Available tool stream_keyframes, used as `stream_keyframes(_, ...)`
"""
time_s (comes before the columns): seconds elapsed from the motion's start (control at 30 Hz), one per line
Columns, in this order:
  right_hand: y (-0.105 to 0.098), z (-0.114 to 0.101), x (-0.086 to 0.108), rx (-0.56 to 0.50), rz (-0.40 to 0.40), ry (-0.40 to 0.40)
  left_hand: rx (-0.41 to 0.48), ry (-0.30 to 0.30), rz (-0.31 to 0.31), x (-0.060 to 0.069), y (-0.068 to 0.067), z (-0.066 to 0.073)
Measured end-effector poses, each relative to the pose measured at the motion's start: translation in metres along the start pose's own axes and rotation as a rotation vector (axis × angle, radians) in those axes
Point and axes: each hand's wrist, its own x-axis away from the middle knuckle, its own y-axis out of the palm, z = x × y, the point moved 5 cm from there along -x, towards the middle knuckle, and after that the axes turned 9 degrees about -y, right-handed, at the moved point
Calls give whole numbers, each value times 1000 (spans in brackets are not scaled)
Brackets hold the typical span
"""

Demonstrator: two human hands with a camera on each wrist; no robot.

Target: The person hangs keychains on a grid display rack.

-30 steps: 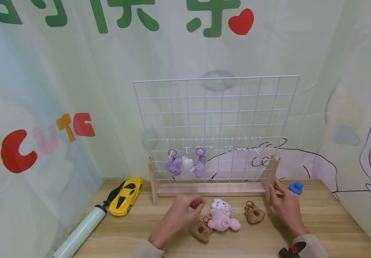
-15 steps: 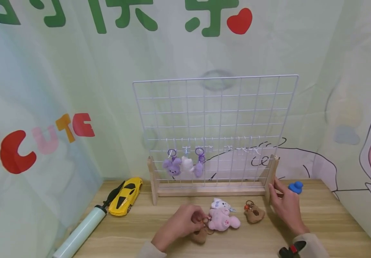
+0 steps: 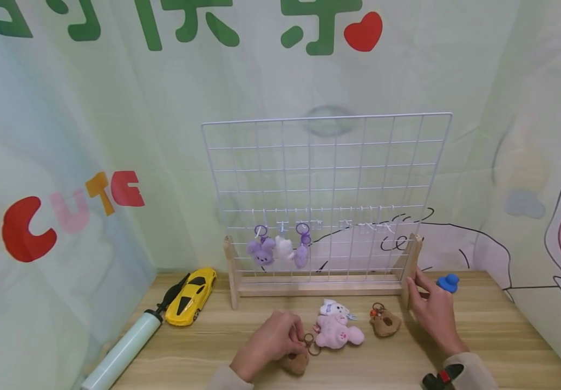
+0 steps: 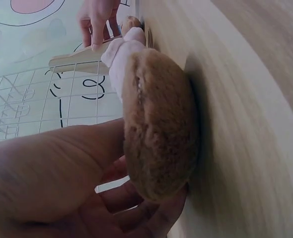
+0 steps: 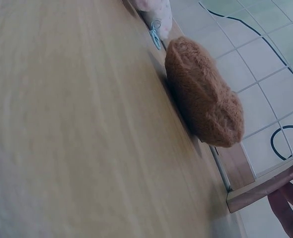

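Observation:
My left hand (image 3: 273,341) pinches a brown plush keychain (image 3: 296,365) low over the tabletop, its metal ring (image 3: 312,344) sticking out to the right. Up close in the left wrist view, the brown plush (image 4: 159,124) is fuzzy, with fingers on its near side and below. My right hand (image 3: 434,311) grips the right wooden upright (image 3: 411,262) of a wire grid rack (image 3: 336,179). Just right of the left hand lies a pink and white plush cat (image 3: 335,327). Another brown plush keychain (image 3: 385,322) lies between that cat and the right hand; it looms large in the right wrist view.
Purple and white plush keychains (image 3: 261,252) hang at the rack's left; bare hooks (image 3: 368,225) line its right. A yellow toy car (image 3: 190,298) and a pale green pump (image 3: 123,349) lie at left. A blue object (image 3: 448,283) stands behind the right hand.
My left hand has come down onto the brown plush keychain and drawn it slightly left, away from the pink cat. The right hand stays on the upright.

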Motion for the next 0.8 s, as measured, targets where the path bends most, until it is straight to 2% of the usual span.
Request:
stream_keyframes(0.17,0,0,1,-3,-3,5,-9,-3,-30,0,5,-1)
stream_keyframes(0.27,0,0,1,-4,-4,6,-34,12,-37,-17,25,-30)
stream_keyframes(0.4,1,0,1,-11,-2,3,-154,70,4,-36,50,-64)
stream_keyframes(0.5,1,0,1,-15,0,2,-223,126,45,-28,47,-54)
stream_keyframes(0.63,1,1,1,-12,-3,6,-152,149,64,-15,35,-34)
stream_keyframes(0.7,1,2,1,-8,-6,7,-96,117,50,-11,29,-27)
stream_keyframes(0.77,1,2,1,-4,-9,8,-126,133,76,-12,32,-32)
stream_keyframes(0.8,1,2,1,-3,-10,8,-136,113,73,-12,32,-32)
